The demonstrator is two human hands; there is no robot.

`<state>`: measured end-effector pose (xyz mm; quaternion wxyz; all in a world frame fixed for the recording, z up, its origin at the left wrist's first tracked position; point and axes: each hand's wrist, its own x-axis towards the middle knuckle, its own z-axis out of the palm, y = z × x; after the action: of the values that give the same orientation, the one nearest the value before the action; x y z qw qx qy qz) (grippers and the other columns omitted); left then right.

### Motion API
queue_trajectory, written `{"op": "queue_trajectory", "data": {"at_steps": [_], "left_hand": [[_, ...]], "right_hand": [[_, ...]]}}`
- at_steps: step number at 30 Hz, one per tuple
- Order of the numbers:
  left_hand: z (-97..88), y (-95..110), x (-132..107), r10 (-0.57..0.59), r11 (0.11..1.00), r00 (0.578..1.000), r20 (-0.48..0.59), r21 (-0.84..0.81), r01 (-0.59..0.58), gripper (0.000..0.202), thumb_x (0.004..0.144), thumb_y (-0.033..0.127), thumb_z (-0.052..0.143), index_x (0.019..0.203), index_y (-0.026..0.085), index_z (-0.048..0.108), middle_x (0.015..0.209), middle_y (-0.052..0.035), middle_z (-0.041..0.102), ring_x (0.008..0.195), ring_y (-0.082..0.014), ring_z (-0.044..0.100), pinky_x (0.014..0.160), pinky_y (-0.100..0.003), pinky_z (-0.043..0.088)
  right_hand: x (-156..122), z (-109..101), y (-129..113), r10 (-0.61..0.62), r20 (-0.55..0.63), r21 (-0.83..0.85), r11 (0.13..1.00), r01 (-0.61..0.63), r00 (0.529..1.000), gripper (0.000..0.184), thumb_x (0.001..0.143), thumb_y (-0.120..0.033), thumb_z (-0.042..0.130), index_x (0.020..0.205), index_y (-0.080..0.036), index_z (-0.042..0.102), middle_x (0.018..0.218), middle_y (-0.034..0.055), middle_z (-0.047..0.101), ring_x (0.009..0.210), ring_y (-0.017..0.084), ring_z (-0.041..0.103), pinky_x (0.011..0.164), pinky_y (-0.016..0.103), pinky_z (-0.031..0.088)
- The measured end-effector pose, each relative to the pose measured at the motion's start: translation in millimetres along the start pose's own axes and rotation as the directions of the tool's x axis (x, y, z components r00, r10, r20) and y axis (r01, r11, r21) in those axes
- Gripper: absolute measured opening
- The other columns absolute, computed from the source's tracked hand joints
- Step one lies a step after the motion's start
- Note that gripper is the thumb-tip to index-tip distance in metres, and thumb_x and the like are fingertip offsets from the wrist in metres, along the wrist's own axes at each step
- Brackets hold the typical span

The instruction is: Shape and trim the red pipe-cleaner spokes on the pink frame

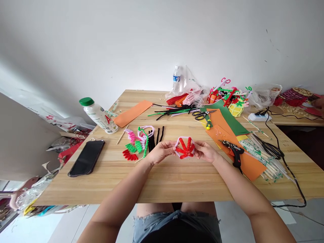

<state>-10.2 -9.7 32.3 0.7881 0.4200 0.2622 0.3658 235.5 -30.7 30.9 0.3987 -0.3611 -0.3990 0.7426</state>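
Note:
Between my two hands is a pipe-cleaner ornament point(186, 148), with red fuzzy spokes fanning out inside a pale pink outline. My left hand point(163, 151) pinches its left edge with thumb and fingers. On the opposite edge, my right hand point(204, 151) has a similar grip. The ornament is held up over the wooden table point(177, 185). Left of my left hand lie shaped pipe cleaners: a red piece point(130, 155), a pink piece point(130, 135) and a green stem point(145, 145). Short black pipe cleaners point(151, 141) lie close by.
A black hot glue gun point(236, 153) rests on orange paper point(253, 167) to the right, beside wrapped sticks point(263, 158) and a cable point(291, 172). Scissors point(201, 115) lie farther back. At left are a phone point(86, 158) and a green-capped bottle point(100, 116). A person's hand point(318, 103) shows far right.

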Motion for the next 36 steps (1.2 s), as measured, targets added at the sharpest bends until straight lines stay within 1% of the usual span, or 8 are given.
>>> {"op": "queue_trajectory", "data": {"at_steps": [8, 12, 14, 17, 20, 23, 29, 36], "left_hand": [[-0.2, -4, 3, -0.011, 1.0, 0.999, -0.041, 0.004, 0.011, 0.034, 0.061, 0.029, 0.082, 0.089, 0.013, 0.073, 0.086, -0.0094, 0.071, 0.068, -0.0131, 0.06, 0.062, -0.025, 0.045], [1.1, -1, 3, 0.126, 0.992, 0.986, -0.109, 0.021, -0.124, 0.036, 0.068, 0.037, 0.077, 0.093, 0.013, 0.072, 0.094, -0.0119, 0.07, 0.083, -0.0187, 0.062, 0.069, -0.027, 0.046], [2.0, 3, 3, 0.188, 0.982, 0.971, -0.145, 0.004, -0.19, 0.041, 0.072, 0.044, 0.071, 0.1, 0.014, 0.07, 0.106, -0.013, 0.067, 0.095, -0.0224, 0.06, 0.076, -0.031, 0.046], [-1.0, 8, 4, 0.207, 0.977, 0.955, -0.212, -0.015, -0.215, 0.049, 0.074, 0.051, 0.066, 0.11, 0.018, 0.065, 0.115, -0.0126, 0.063, 0.104, -0.0247, 0.058, 0.081, -0.034, 0.046], [-8.5, 11, 4, 0.26, 0.965, 0.919, -0.296, 0.119, -0.234, 0.049, 0.074, 0.056, 0.063, 0.102, 0.016, 0.066, 0.101, -0.0101, 0.067, 0.092, -0.0209, 0.061, 0.077, -0.031, 0.047], [-11.9, 15, 0, 0.347, 0.916, 0.873, -0.342, 0.324, -0.237, 0.044, 0.077, 0.057, 0.059, 0.082, 0.015, 0.065, 0.075, -0.0032, 0.064, 0.069, -0.0127, 0.058, 0.065, -0.024, 0.045], [6.5, 23, -11, 0.297, 0.917, 0.913, -0.279, 0.351, -0.191, 0.038, 0.074, 0.051, 0.065, 0.074, 0.015, 0.057, 0.056, 0.0031, 0.054, 0.048, -0.0061, 0.046, 0.048, -0.018, 0.037], [13.3, 14, -10, 0.283, 0.92, 0.92, -0.272, 0.347, -0.181, 0.038, 0.072, 0.048, 0.068, 0.077, 0.015, 0.051, 0.057, 0.0015, 0.059, 0.045, -0.011, 0.056, 0.044, -0.022, 0.044]], "right_hand": [[5, -6, 8, -0.018, 0.021, -0.042, 0.999, 0.019, 1.0, 0.03, 0.069, -0.042, 0.076, 0.084, -0.017, 0.067, 0.051, -0.0034, 0.056, 0.043, 0.008, 0.05, 0.039, 0.018, 0.042], [-2, 7, -3, -0.2, 0.02, -0.269, 0.943, 0.198, 0.98, 0.028, 0.076, -0.044, 0.069, 0.086, -0.018, 0.068, 0.058, -0.0007, 0.058, 0.049, 0.011, 0.054, 0.044, 0.023, 0.047], [-9, 19, -15, -0.42, 0.055, -0.514, 0.766, 0.387, 0.906, 0.021, 0.084, -0.038, 0.062, 0.087, -0.018, 0.069, 0.07, 0.003, 0.063, 0.058, 0.013, 0.058, 0.051, 0.026, 0.051], [-18, 40, -33, -0.688, 0.314, -0.794, 0.188, 0.578, 0.654, 0.015, 0.089, -0.024, 0.056, 0.093, -0.021, 0.07, 0.094, 0.0078, 0.067, 0.081, 0.018, 0.063, 0.07, 0.033, 0.055], [-20, 55, -37, -0.634, 0.601, -0.764, -0.279, 0.582, 0.486, 0.023, 0.09, -0.012, 0.051, 0.105, -0.02, 0.067, 0.104, 0.0099, 0.067, 0.096, 0.021, 0.062, 0.081, 0.038, 0.054], [-17, 58, -28, -0.58, 0.704, -0.7, -0.468, 0.539, 0.41, 0.029, 0.089, -0.008, 0.05, 0.114, -0.017, 0.062, 0.109, 0.0113, 0.066, 0.102, 0.022, 0.06, 0.083, 0.038, 0.055], [-15, 41, -8, -0.587, 0.739, -0.663, -0.545, 0.514, 0.33, 0.042, 0.086, -0.003, 0.052, 0.127, -0.013, 0.054, 0.109, 0.0147, 0.064, 0.107, 0.025, 0.059, 0.084, 0.04, 0.057], [-11, 33, -3, -0.627, 0.668, -0.731, -0.455, 0.508, 0.401, 0.041, 0.088, -0.007, 0.05, 0.127, -0.019, 0.055, 0.109, 0.012, 0.065, 0.102, 0.024, 0.062, 0.083, 0.04, 0.057]]}}
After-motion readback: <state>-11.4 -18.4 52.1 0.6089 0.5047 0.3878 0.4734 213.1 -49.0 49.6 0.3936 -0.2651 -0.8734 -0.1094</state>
